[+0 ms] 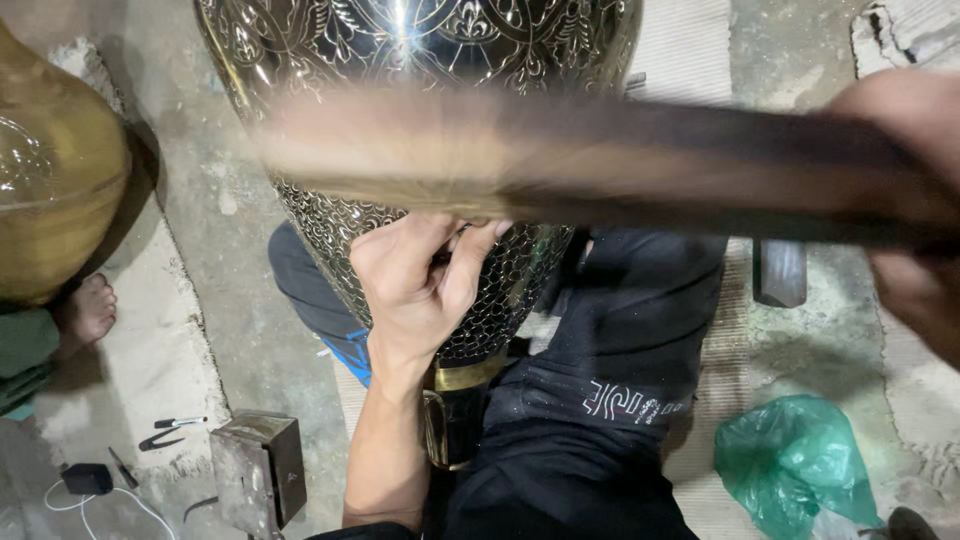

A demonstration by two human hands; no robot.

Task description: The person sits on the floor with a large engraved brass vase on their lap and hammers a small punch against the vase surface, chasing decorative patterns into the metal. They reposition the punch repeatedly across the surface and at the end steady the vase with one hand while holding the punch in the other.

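Two hands: left [420, 285] fingers pinching tool against one engraved vase [420, 60], right [915, 210] gripping blurred stick [600, 160].

I count two hands: the left hand [425, 285] and the right hand [915, 190]. I see two big metal pots: one shiny carved vase [420, 45] and one plain brass pot [50, 170]. There is one long blurry stick [600, 160]. I see one green plastic bag [790, 460] on the floor. I see one small metal box [260, 470]. I count one bare foot [88, 310] of another person. There is one little black charger [87, 478] with one white cord.
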